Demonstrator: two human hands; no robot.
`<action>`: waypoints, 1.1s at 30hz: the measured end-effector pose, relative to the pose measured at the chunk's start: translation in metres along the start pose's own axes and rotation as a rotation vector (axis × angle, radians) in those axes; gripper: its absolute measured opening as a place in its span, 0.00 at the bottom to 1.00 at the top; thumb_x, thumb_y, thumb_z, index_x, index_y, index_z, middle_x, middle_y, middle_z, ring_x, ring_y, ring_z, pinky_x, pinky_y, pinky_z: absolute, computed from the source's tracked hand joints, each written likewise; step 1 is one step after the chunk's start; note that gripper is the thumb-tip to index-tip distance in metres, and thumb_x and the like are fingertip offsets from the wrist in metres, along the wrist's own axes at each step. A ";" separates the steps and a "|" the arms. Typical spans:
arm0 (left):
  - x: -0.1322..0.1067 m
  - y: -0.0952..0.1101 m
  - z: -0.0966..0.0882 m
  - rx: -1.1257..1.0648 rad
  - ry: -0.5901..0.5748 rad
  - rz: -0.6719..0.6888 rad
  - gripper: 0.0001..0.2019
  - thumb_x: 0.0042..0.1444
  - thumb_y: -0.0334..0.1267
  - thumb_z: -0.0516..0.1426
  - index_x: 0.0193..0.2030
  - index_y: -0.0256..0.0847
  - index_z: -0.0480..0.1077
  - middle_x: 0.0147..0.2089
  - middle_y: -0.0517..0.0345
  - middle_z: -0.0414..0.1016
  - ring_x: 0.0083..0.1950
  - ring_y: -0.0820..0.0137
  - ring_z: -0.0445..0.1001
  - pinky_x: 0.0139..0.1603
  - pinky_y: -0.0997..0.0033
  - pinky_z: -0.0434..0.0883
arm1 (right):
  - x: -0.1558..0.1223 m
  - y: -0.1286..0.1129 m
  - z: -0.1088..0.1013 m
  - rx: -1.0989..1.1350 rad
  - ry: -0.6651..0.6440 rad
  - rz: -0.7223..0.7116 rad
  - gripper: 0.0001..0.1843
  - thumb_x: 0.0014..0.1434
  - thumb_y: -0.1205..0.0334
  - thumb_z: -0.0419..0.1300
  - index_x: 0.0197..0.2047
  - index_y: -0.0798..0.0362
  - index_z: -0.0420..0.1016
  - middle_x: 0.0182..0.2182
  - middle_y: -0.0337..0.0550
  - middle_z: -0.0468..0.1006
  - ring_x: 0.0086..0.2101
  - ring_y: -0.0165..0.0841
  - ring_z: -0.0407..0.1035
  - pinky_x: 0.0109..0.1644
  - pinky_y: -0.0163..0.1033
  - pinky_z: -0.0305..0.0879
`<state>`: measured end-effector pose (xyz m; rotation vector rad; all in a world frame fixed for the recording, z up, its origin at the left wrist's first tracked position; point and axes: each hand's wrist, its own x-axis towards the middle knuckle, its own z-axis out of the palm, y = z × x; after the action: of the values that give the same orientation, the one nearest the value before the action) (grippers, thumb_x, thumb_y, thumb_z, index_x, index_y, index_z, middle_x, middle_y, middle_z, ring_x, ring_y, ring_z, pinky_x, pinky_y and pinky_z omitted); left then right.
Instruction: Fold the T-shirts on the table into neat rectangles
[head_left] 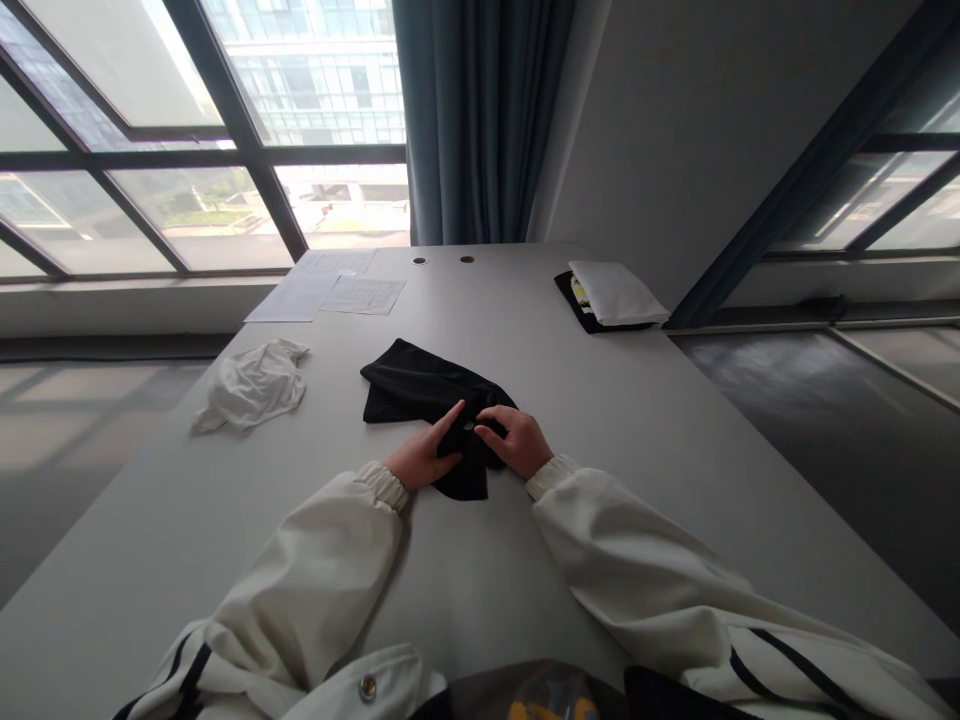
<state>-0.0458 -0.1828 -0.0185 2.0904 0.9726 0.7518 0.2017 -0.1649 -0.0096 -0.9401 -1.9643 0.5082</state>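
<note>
A dark, soft black garment (420, 385) lies bunched on the table in front of me, its wider part spread toward the back left. What kind of garment it is, I cannot make out. My left hand (427, 452) grips its near part, with the thumb and index finger apart and cloth between them. At the right end, my right hand (521, 440) pinches the cloth with thumb and fingers. A small pale spot (469, 425), perhaps a label, shows by the right fingertips. Some fingers of both hands are hidden by the cloth.
The white table (465, 580) carries a crumpled white cloth (259, 385) at left. Paper sheets (364, 294) lie at the back left. A folded white cloth (619, 290) rests on a folded black cloth (592, 322) at the back right. Windows and a blue curtain (480, 120) stand behind.
</note>
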 end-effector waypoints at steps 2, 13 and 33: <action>0.000 0.001 -0.001 0.003 0.002 -0.012 0.47 0.63 0.36 0.60 0.83 0.43 0.41 0.71 0.45 0.72 0.67 0.54 0.75 0.68 0.55 0.72 | 0.000 0.000 0.000 0.009 0.000 0.040 0.14 0.68 0.47 0.63 0.42 0.48 0.81 0.40 0.45 0.86 0.42 0.41 0.80 0.50 0.44 0.74; 0.003 0.008 -0.001 -0.018 0.018 0.031 0.47 0.62 0.33 0.59 0.83 0.50 0.40 0.80 0.51 0.58 0.75 0.56 0.67 0.74 0.54 0.66 | 0.002 0.000 0.000 -0.017 -0.026 0.107 0.15 0.65 0.51 0.62 0.29 0.49 0.72 0.26 0.37 0.75 0.28 0.33 0.68 0.37 0.39 0.64; 0.003 0.001 -0.002 -0.185 0.188 -0.012 0.47 0.65 0.37 0.61 0.83 0.44 0.37 0.66 0.44 0.76 0.66 0.60 0.76 0.73 0.50 0.67 | 0.002 0.008 -0.010 -0.084 0.029 0.158 0.26 0.66 0.44 0.58 0.21 0.48 0.61 0.19 0.35 0.64 0.24 0.32 0.60 0.31 0.39 0.58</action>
<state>-0.0455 -0.1805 -0.0165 1.8774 0.9751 1.0073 0.2127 -0.1585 -0.0087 -1.1560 -1.9074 0.5005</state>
